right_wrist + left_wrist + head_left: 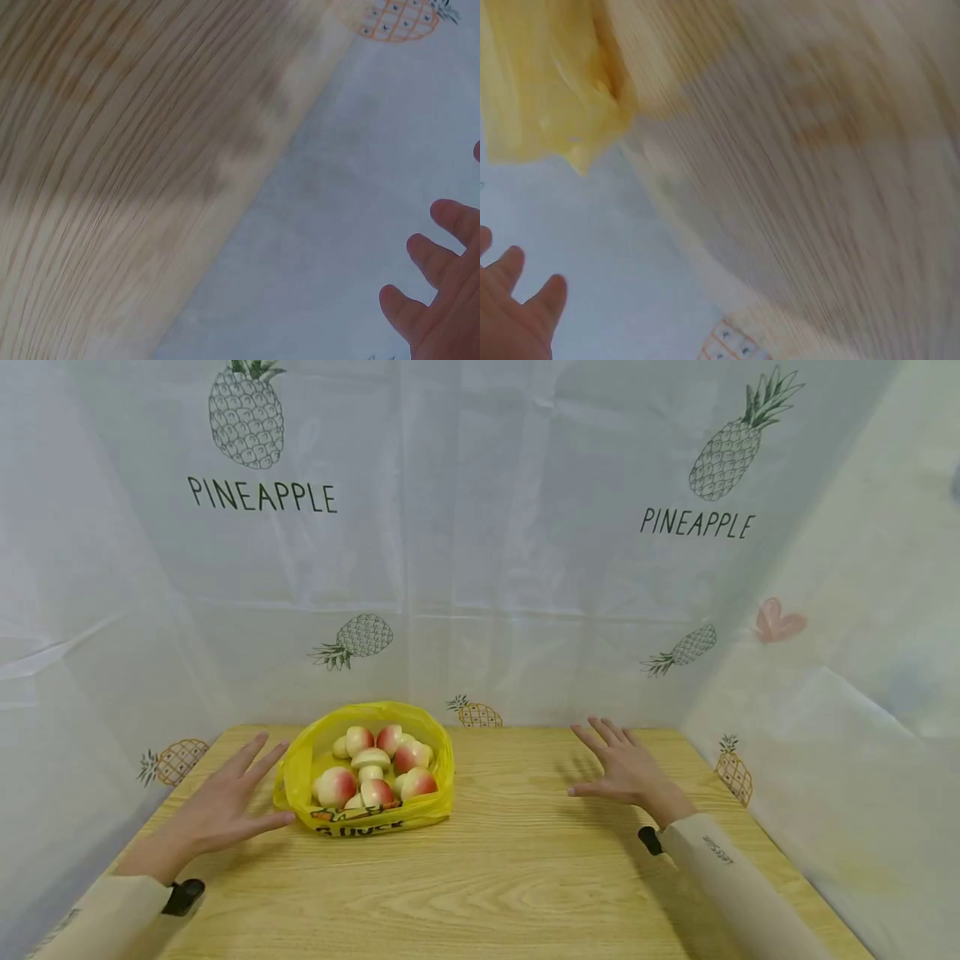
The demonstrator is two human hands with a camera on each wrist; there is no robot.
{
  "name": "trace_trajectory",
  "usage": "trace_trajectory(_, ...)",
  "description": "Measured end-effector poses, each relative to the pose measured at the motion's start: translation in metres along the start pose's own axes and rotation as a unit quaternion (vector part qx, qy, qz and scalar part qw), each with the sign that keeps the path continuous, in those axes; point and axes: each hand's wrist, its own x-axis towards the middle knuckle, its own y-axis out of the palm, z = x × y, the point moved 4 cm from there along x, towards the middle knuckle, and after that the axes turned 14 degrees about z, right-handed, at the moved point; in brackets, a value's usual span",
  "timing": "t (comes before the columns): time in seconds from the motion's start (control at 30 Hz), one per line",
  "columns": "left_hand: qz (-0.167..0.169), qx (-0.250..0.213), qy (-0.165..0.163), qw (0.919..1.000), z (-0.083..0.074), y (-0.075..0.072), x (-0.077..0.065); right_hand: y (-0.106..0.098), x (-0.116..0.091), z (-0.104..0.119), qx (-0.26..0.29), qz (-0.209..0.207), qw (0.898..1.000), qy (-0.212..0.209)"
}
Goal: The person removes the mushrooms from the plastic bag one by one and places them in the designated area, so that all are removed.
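A yellow plastic bag (296, 768) with its top spread wide sits on the wooden table, left of the middle. Inside lie several pink-and-cream round pieces (337, 787), and a pale mushroom-shaped piece (371, 762) rests among them. My left hand (217, 810) is beside the bag's left side, fingers spread, the thumb tip right at the bag's edge in the head view. In the left wrist view, its fingertips show below the yellow plastic. Over the right part of the table hovers my right hand (626, 772), fingers extended, holding nothing.
The wooden table (480, 877) spans the space between both arms. A white curtain (487, 527) printed with pineapples hangs behind its far edge and along both sides. Dark bands (183, 897) sit on both wrists.
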Motion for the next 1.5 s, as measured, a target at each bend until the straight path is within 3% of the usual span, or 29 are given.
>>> trace_trajectory(0.13,0.023,-0.065,-0.023,0.9974,-0.003,0.006,0.007,0.003,0.013,0.013,0.012,0.005,1.0,-0.01)
trace_trajectory(0.4,0.01,-0.151,-0.025,0.9882,-0.013,0.011,0.018,0.005,0.034,0.04,0.03,0.001,0.999,-0.032)
trace_trajectory(1.17,-0.004,-0.192,-0.054,0.9799,-0.01,0.023,0.035,0.01,0.079,0.095,0.089,0.008,0.994,-0.064)
trace_trajectory(1.5,0.001,-0.227,-0.057,0.9723,-0.009,0.026,0.033,0.013,0.093,0.12,0.131,0.032,0.988,-0.08)
